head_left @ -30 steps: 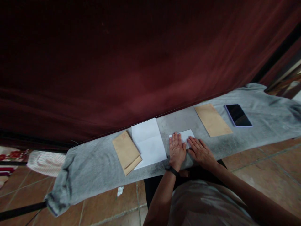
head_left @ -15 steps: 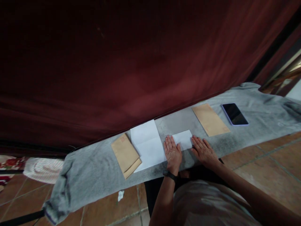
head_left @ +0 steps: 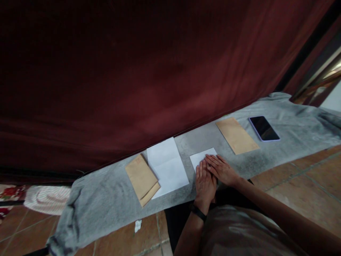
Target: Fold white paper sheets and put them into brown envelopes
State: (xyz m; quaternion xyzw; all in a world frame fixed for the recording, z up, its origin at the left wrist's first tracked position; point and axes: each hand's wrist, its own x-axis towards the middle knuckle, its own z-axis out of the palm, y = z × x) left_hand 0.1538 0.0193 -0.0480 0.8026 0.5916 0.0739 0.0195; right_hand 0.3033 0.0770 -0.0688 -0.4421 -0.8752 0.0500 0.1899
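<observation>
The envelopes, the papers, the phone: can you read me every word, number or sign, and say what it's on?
No text can be read.
Left envelope: reddish marks, too small and blurred.
Right envelope: faint reddish marks, too blurred.
Phone: no writing visible.
Big paper: no writing visible.
Small paper: no writing visible on its uncovered part.

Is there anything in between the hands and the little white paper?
Nothing that shows. The left hand and right hand lie close together, fingers right on the little white paper. The big white sheet lies off to the left, not in between. Under the hands is hidden.
</observation>
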